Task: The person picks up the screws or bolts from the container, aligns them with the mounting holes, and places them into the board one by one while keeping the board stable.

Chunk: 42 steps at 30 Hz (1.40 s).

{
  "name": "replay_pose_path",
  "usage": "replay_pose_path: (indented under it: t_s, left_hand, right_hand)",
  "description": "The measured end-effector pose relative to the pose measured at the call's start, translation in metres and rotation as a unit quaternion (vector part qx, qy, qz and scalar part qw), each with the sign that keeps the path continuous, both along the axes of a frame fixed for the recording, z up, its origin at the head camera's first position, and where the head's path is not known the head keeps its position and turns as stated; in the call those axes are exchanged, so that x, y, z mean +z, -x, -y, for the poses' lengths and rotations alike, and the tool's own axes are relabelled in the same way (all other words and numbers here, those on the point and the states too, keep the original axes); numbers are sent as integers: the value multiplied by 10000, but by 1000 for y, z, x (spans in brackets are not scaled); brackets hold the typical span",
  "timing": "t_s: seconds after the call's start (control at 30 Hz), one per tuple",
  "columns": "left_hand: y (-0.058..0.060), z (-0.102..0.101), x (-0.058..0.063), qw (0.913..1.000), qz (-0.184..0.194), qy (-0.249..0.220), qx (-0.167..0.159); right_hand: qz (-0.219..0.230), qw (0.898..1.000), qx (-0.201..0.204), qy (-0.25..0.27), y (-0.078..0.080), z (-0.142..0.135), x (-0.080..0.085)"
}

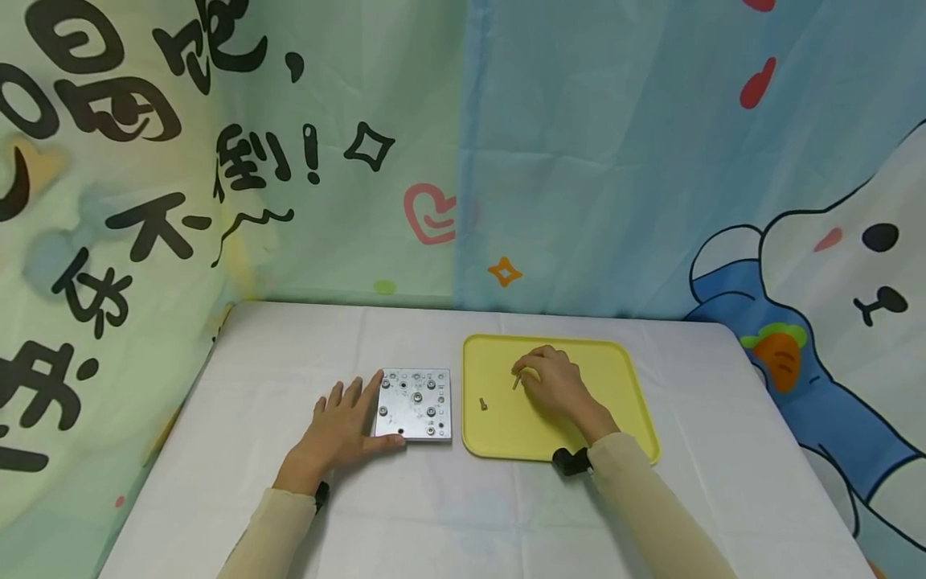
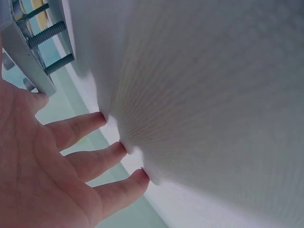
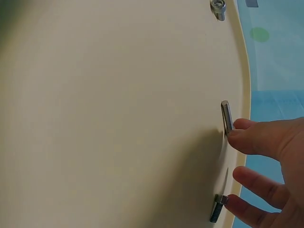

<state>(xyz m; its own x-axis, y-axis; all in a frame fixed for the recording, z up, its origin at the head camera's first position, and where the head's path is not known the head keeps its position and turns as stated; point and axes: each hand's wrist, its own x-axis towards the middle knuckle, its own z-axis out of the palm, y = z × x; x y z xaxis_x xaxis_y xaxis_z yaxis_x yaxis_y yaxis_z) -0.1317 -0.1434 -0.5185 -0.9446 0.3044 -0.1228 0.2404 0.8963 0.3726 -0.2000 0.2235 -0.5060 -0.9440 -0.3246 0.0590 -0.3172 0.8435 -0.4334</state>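
- My right hand (image 1: 560, 384) sits over the yellow tray (image 1: 629, 386), its grip pinching a bolt (image 3: 227, 116) between fingertips; a second bolt (image 3: 216, 213) touches a lower finger.
- My left hand (image 1: 340, 430) lies flat and open on the desk (image 1: 289, 338), fingers against the plate (image 1: 415, 404), holding nothing.
- Risk, as I judge it: the slim, smooth threaded bolt could slip from so light a pinch and roll across the slick tray.
- The plate is square, grey metal, drilled with holes; a loose bolt (image 1: 482, 404) lies on the left of the tray.

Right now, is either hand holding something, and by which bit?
The right hand pinches a bolt by one end, over the yellow tray. The left hand holds nothing, resting flat beside the metal plate.
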Motion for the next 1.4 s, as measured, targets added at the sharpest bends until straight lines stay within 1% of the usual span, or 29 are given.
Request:
replay_pose_path:
  t_s: [0.2, 0.53, 0.77, 1.2, 1.4]
  left_hand:
    - [0, 0, -3, 10000, 15, 0, 8]
    - [0, 0, -2, 10000, -24, -27, -9]
    - [-1, 0, -1, 10000, 36, -26, -11]
    - [0, 0, -1, 10000, 38, -37, -5]
    - [0, 0, 1, 10000, 57, -20, -1]
  right_hand:
    - [106, 9998, -58, -158, 1, -1, -1]
    - [182, 9994, -121, -252, 1, -5, -4]
    - [275, 9990, -182, -309, 2, -6, -5]
    - [239, 9990, -223, -321, 2, -6, -3]
    - [83, 9996, -179, -176, -1, -3, 1]
